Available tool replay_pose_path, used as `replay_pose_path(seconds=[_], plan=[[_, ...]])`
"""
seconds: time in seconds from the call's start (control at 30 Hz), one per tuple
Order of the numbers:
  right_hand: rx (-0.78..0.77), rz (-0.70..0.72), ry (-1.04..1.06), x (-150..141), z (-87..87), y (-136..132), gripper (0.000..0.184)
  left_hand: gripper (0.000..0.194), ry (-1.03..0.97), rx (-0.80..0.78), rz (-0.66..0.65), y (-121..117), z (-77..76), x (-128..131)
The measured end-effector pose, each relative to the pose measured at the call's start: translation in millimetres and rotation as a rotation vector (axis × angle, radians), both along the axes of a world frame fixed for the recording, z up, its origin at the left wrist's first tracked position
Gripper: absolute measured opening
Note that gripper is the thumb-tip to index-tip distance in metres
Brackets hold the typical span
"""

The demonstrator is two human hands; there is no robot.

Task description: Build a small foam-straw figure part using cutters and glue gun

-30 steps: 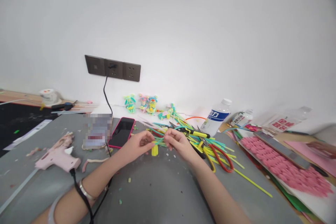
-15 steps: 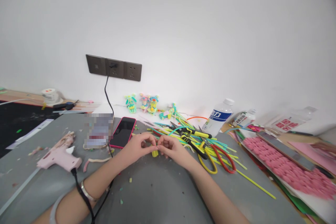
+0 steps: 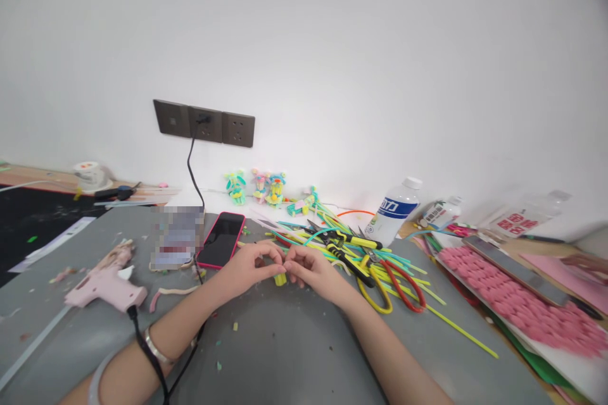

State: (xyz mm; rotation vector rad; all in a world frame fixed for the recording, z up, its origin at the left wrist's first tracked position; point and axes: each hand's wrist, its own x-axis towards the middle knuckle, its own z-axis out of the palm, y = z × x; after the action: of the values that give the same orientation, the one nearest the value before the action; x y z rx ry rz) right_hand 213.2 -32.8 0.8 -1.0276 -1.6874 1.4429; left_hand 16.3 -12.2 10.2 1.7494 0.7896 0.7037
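2 forearms (image 3: 380,335) converge: left hand (image 3: 247,271) pinches a yellow piece (image 3: 280,280); right hand (image 3: 314,271) curls beside it, grip unclear.

The left arm (image 3: 190,311) and right arm (image 3: 387,342) slant inward from below, forearms bare, so that both hands nearly meet at the fingertips. The left hand (image 3: 256,267) rounds its forefinger towards the thumb; the right hand (image 3: 311,271) faces it, fingers curled.
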Motion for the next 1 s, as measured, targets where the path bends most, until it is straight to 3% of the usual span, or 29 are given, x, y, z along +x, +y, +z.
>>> replay_pose_path(seconds=[0.57,0.8,1.0], plan=[[0.01,-0.022,-0.033,0.7,1.6,0.9,0.042,0.029,-0.031,-0.018,0.02,0.3,-1.6,1.1],[-0.005,0.008,-0.008,2.5,-1.3,2.3,0.04,0.028,-0.047,0.014,-0.066,0.0,-1.1,-1.6],[-0.009,0.003,0.052,0.0,-2.5,3.0,0.042,0.03,-0.138,-0.052,-0.067,0.6,-2.9,0.2]])
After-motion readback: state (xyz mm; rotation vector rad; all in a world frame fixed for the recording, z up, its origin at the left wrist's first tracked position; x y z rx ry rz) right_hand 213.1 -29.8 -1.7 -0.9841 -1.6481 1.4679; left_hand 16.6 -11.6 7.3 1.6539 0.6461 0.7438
